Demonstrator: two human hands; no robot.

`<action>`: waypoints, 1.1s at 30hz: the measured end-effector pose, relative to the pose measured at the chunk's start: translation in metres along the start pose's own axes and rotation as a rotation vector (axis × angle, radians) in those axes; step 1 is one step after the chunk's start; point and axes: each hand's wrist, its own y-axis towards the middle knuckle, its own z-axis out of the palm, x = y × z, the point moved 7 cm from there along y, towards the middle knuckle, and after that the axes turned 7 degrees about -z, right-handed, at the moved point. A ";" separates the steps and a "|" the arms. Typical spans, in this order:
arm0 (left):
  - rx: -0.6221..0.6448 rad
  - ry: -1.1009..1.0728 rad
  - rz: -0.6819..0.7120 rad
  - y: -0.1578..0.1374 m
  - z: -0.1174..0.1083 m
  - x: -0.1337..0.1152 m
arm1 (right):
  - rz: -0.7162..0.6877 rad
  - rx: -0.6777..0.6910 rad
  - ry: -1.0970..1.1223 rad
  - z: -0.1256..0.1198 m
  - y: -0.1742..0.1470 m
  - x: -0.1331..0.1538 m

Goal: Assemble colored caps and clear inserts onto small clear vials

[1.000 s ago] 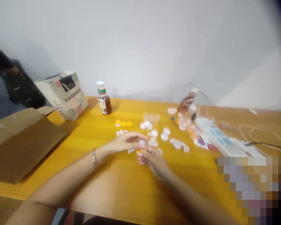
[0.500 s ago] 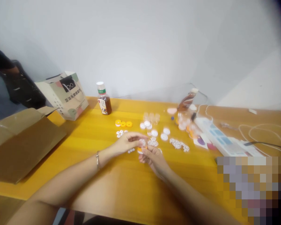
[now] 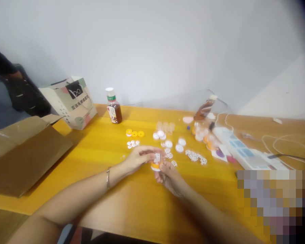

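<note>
A small container with a clear top and an orange-and-white base (image 3: 156, 166) is held upright between my two hands, with something white showing in its clear part. My left hand (image 3: 139, 158) closes its thumb and fingers on the clear top. My right hand (image 3: 169, 174) grips the orange-and-white base from the right. Just beyond my hands lie white perforated pieces (image 3: 169, 155), with one loose white perforated piece (image 3: 174, 163) beside my right fingers. Small white discs (image 3: 133, 143) rest behind my left hand. White round caps (image 3: 168, 144) and yellow rings (image 3: 134, 134) sit farther back.
Clear cups (image 3: 165, 127) stand at the back; more white perforated pieces (image 3: 195, 156) lie right. A brown-liquid bottle (image 3: 115, 113), paper bag (image 3: 78, 105) and cardboard box (image 3: 33, 159) are left. Right are a tilted bottle (image 3: 205, 109), power strip (image 3: 235, 145) and cables (image 3: 277, 136).
The container has come slightly down and right with both hands, and more of its orange-and-white base shows. Both hands keep hold of it. The view has shifted slightly.
</note>
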 end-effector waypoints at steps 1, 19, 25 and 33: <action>-0.046 0.033 0.010 0.000 -0.004 0.000 | -0.011 -0.011 -0.021 -0.001 0.000 0.001; -0.085 0.159 0.050 0.003 -0.005 -0.009 | -0.059 -0.070 -0.128 -0.006 0.004 0.007; -0.402 0.184 0.230 -0.011 -0.006 0.000 | -0.191 -0.155 -0.311 -0.007 0.004 0.010; 0.034 0.096 -0.071 0.006 -0.008 -0.011 | -0.043 -0.036 -0.045 -0.005 0.006 0.006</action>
